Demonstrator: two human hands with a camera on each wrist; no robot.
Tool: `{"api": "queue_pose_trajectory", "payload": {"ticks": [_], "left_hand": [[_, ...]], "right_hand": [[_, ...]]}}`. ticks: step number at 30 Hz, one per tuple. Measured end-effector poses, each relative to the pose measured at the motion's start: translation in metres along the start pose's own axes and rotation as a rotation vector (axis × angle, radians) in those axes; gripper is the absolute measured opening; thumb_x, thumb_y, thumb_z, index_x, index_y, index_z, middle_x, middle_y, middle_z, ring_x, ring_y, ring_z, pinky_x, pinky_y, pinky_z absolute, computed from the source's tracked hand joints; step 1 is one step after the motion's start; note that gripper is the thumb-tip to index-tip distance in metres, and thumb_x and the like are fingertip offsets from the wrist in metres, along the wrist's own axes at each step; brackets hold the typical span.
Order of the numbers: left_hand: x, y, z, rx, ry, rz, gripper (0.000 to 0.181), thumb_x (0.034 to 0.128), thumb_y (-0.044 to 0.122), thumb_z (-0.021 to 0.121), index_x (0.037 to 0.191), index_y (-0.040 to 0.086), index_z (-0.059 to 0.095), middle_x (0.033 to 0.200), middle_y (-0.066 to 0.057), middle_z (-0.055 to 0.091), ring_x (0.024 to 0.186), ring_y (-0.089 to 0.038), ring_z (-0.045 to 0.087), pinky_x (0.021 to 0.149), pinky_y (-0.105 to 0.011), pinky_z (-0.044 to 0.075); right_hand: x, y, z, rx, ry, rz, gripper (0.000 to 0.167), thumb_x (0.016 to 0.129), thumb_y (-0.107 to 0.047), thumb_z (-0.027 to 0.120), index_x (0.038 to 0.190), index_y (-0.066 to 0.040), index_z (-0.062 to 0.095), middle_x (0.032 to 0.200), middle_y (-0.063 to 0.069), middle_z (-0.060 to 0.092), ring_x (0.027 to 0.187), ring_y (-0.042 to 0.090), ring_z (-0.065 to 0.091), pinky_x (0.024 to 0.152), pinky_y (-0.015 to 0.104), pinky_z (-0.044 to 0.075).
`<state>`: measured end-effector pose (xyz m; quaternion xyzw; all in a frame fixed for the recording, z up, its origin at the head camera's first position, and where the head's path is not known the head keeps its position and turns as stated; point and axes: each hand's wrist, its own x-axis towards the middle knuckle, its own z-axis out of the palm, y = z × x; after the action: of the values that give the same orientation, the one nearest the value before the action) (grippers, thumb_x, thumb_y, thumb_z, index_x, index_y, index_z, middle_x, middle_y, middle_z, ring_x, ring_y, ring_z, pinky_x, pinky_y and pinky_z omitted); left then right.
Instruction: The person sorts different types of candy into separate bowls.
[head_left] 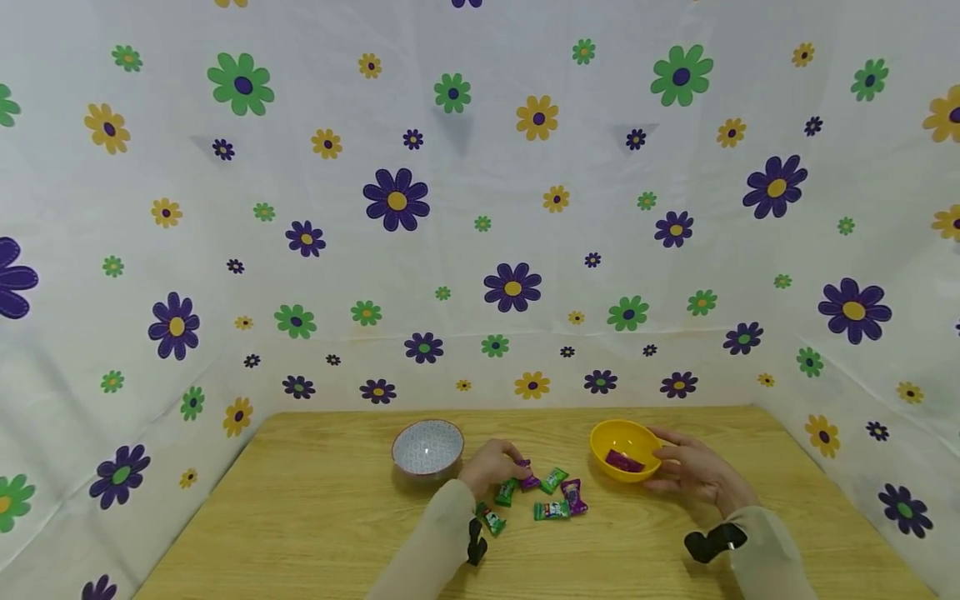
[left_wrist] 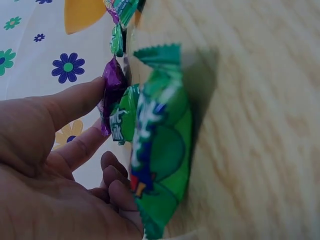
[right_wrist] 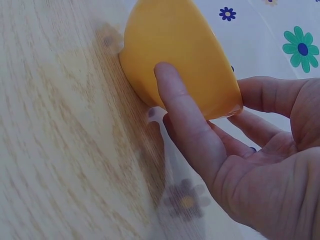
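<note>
My left hand (head_left: 491, 468) has its thumb and finger at a purple-wrapped candy (head_left: 528, 476), pinching it beside several green candies. In the left wrist view the fingertips meet the purple candy (left_wrist: 114, 80), behind a green candy (left_wrist: 162, 145) lying close to the camera. On the right, a yellow bowl (head_left: 606, 437) stands on the table with a purple-red candy (head_left: 624, 462) inside. My right hand (head_left: 697, 473) holds the bowl's right side, fingers spread round it. The right wrist view has fingers of the hand (right_wrist: 240, 145) against the outside wall of the bowl (right_wrist: 175, 45).
A patterned grey bowl with a red rim (head_left: 427, 448) stands left of the candies. Another purple candy (head_left: 573, 497) lies beside a green one (head_left: 552, 510) between the hands. A flower-printed white cloth (head_left: 480, 250) rises behind and beside the wooden table (head_left: 300, 517).
</note>
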<state>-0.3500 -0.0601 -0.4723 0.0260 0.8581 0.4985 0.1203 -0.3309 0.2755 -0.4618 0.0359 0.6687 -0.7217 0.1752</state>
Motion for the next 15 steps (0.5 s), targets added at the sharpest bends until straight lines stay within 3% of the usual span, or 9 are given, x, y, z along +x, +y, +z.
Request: {"api": "queue_pose_trajectory", "payload": {"ticks": [4,11,15], "left_hand": [[0.0043,-0.0008,0.0033,0.028,0.016,-0.018,0.017,0.0830,0.009,0.077,0.094,0.003,0.064,0.098,-0.010,0.060,0.088,-0.023,0.052,0.080,-0.040,0.047],[0.0040,-0.0016,0.0043,0.077,0.034,0.021,0.019,0.0797,0.010,0.080,0.093,0.004,0.068,0.095,-0.009,0.062,0.083,-0.022,0.053,0.072,-0.037,0.049],[0.0050,-0.0009,0.0033,0.057,0.048,0.004,0.017,0.0799,0.009,0.080,0.093,0.004,0.071,0.097,-0.009,0.064,0.085,-0.022,0.055,0.074,-0.038,0.051]], "right_hand": [[-0.0001,-0.0016,-0.0003,0.002,0.006,0.001,0.063,0.100,-0.004,0.046,0.156,-0.004,0.017,0.156,0.031,0.016,0.109,0.029,0.061,0.091,0.049,0.052],[0.0002,-0.0017,-0.0001,-0.004,0.011,-0.004,0.062,0.100,-0.004,0.045,0.156,-0.003,0.017,0.156,0.030,0.016,0.111,0.031,0.060,0.091,0.049,0.053],[0.0001,-0.0014,0.0005,-0.006,0.011,-0.001,0.062,0.100,-0.004,0.045,0.156,-0.003,0.017,0.156,0.030,0.016,0.111,0.031,0.060,0.091,0.049,0.053]]}}
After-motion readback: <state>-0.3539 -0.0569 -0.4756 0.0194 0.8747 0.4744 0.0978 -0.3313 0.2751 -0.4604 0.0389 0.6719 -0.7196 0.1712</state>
